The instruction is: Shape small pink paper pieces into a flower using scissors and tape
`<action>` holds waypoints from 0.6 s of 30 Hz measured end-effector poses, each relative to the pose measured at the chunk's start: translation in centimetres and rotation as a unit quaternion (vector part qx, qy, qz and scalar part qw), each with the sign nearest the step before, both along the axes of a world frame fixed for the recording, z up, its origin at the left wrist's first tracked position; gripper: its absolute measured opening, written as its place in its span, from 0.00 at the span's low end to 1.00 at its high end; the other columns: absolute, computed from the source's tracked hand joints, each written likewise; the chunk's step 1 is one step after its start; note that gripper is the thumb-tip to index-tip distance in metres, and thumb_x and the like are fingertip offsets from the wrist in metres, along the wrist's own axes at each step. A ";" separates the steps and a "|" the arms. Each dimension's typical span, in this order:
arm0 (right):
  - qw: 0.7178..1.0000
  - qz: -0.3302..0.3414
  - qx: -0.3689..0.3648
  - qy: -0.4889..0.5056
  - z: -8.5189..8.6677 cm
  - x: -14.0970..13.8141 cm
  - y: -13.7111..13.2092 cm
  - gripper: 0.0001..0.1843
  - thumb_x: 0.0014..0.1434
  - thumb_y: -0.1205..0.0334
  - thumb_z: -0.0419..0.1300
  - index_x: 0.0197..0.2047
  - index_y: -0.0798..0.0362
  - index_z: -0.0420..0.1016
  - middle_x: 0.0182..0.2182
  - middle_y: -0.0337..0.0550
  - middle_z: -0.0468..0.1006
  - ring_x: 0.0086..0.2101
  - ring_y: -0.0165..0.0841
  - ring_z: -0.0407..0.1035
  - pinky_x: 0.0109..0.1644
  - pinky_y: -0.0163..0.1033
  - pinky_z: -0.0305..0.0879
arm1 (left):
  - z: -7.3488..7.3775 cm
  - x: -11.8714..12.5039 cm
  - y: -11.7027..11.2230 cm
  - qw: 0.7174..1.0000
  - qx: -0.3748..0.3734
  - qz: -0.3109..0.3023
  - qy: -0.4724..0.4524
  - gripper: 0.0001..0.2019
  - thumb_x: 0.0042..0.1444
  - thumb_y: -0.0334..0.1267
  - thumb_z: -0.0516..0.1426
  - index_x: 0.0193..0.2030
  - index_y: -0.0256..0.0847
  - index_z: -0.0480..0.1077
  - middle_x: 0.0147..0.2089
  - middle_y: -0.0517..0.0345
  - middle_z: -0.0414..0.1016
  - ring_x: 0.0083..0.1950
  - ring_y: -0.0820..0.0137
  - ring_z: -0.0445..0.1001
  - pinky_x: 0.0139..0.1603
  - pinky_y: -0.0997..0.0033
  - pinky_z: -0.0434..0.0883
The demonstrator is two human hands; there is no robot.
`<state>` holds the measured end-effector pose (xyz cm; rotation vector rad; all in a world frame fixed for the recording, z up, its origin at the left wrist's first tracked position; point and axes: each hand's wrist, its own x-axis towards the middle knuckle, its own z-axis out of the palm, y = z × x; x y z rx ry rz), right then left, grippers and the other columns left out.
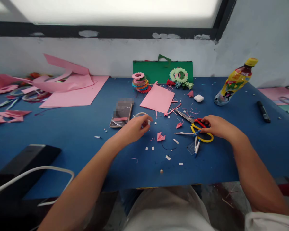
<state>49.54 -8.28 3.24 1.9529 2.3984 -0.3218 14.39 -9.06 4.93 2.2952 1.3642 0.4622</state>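
Tool handling appears underway: left hand [137, 126] curls at tape [141, 113], right hand [215, 125] at red-handled scissors [192, 120], both grips unclear; next move calls for secure hold.

Bottle [234, 83]: stood near the back of the blue table [82, 128], yellow cap on, its label mostly yellow.
Earbud case [198, 98]: white, lay to the left of the bottle.
Marker [263, 111]: black, lay alone toward the table's right end.
Phone [122, 113]: lay face up, its screen partly pixelated.
Black box [38, 154]: sat at the lower left.
Cable [48, 167]: white, looped across the box.
Window frame [125, 33]: dark, with pale patches along its lower bar.
Wall [262, 35]: whitish grey.
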 end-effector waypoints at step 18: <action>0.941 -0.055 0.322 0.091 0.9 -1.7 -0.1 0.25 0.55 0.51 0.56 0.52 0.55 0.63 0.48 0.54 0.70 0.47 0.45 0.66 0.45 0.44 0.64 | 0.9 -0.3 -0.3 0.981 -0.040 0.049 -0.186 0.13 0.56 0.40 0.55 0.47 0.41 0.65 0.37 0.56 0.70 0.36 0.71 0.70 0.37 0.71 0.69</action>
